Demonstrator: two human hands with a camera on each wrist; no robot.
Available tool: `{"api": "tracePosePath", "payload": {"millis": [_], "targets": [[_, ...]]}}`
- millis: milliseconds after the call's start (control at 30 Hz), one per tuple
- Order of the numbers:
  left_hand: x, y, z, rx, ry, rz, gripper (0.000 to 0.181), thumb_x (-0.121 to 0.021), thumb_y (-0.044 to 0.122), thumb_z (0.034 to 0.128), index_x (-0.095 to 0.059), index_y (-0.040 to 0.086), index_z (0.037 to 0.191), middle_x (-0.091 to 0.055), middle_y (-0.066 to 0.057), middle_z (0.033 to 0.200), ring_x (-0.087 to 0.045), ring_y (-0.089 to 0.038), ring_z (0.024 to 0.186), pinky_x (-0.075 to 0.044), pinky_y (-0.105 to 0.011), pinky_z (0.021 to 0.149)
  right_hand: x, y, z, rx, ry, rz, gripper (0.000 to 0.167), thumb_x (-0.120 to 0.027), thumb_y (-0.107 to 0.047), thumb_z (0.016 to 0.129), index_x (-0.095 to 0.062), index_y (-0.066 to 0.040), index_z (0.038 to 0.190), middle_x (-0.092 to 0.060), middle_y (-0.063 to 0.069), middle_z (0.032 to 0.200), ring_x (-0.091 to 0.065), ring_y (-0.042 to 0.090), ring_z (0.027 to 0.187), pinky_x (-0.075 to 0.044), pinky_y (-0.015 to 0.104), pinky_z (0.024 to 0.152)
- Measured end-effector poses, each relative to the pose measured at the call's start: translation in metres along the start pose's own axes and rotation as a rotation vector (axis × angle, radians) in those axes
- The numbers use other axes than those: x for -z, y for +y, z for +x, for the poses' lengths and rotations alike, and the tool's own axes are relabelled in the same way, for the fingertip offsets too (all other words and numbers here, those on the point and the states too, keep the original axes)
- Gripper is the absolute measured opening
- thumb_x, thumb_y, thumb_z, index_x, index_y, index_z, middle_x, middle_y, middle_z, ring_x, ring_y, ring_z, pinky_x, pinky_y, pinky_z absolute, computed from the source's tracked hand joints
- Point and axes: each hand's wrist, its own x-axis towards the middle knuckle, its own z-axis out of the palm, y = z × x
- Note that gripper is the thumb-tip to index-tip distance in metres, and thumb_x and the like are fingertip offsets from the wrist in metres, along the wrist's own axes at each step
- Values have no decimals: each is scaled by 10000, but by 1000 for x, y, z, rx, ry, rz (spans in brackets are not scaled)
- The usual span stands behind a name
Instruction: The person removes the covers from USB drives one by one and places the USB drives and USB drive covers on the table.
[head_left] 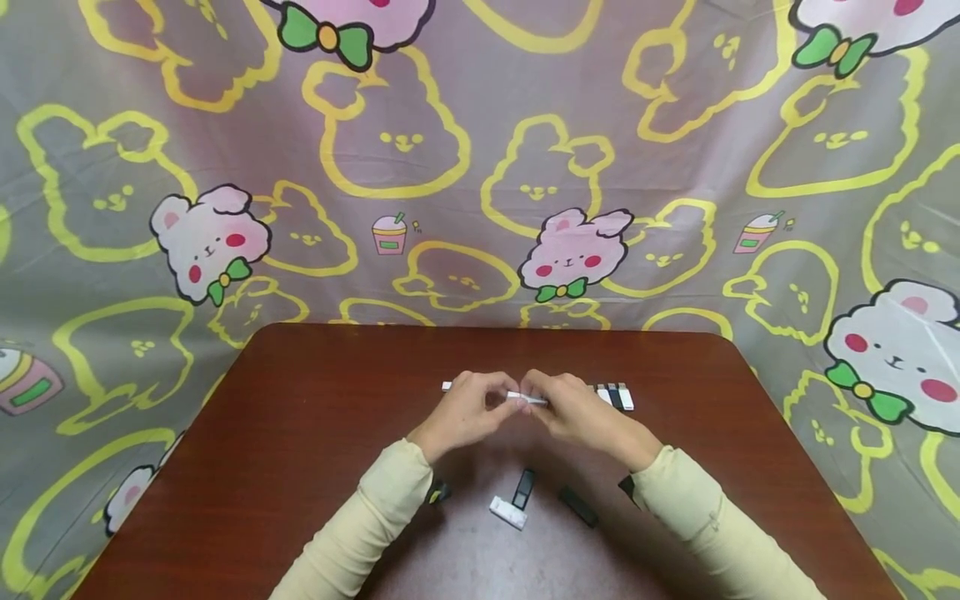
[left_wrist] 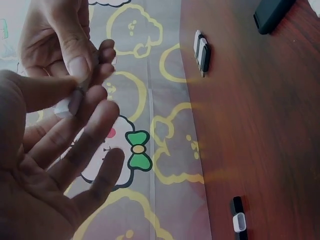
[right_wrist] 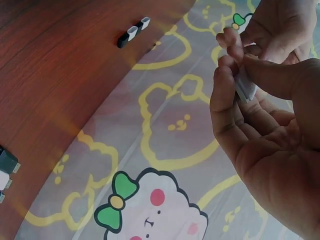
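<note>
Above the far middle of the table, my left hand (head_left: 467, 410) and right hand (head_left: 577, 410) meet at the fingertips. Between them is a slim white USB stick (head_left: 536, 401). In the left wrist view, my left thumb and index finger pinch one end of the white stick (left_wrist: 67, 108), while the right fingers grip farther along it. The right wrist view has the stick's other end (right_wrist: 245, 86) between my right thumb and fingers. Fingers cover its middle, so I cannot tell whether it is one piece or two joined.
Several USB sticks (head_left: 617, 397) with metal plugs lie in a row behind my right hand. Small black and white caps (left_wrist: 239, 221) line up at the left. Nearer me are a white stick (head_left: 507, 512), a black stick (head_left: 523, 488) and another black piece (head_left: 577, 507). A patterned cloth hangs behind.
</note>
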Motion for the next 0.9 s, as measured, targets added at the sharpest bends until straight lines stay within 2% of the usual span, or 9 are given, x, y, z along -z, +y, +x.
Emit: {"api": "tracePosePath", "payload": {"millis": [233,367,467,567,667,800,900], "targets": [[0,-1,-1,-58,-38,-20,114,-697,221,969,-734,124,922,-737,-12,783,-578,-114,662,-440,-182,591,3,0,-3,1,-58,74,78,-680,-79,958,-656,-128,1015,-637,-24,781,-499,20,657,-456,189,611],[1,-2,-1,-58,-40,-27,111,-691,210,972,-726,135,899,-631,49,706,-525,-129,611,-399,-176,556,4,0,-4,-21,-81,145,87,-662,-118,981,-676,-142,1064,-691,-23,872,-553,36,723,-503,210,670],[2,-2,-1,-59,-36,-44,114,-690,215,972,-724,143,890,-578,70,680,-487,-84,581,-389,-176,541,6,0,-4,-25,-87,181,116,-667,-131,981,-686,-159,1091,-705,-51,924,-580,45,773,-528,228,713],[4,0,-1,-72,-32,-63,119,-686,220,974,-729,145,892,-580,77,685,-467,-48,572,-392,-176,537,9,-1,-4,-20,-91,195,132,-676,-128,974,-689,-173,1097,-693,-72,916,-583,51,771,-531,233,702],[6,3,-1,-87,-25,-78,118,-685,211,973,-731,135,894,-590,55,690,-476,-75,579,-392,-180,534,12,-3,-4,-15,-94,206,145,-679,-114,969,-688,-174,1100,-682,-73,906,-580,59,763,-526,236,679],[9,5,-3,-75,-26,-88,120,-681,201,975,-734,126,899,-620,-3,699,-475,-103,577,-383,-182,533,14,-3,-3,-16,-103,217,151,-674,-119,973,-692,-169,1113,-697,-62,933,-587,67,788,-535,255,707],[9,6,-5,-58,-38,-97,122,-675,200,980,-735,126,904,-639,1,722,-465,-76,584,-386,-183,540,13,-3,-4,-18,-111,229,149,-666,-137,981,-697,-166,1124,-708,-53,948,-590,73,790,-543,272,707]]}}
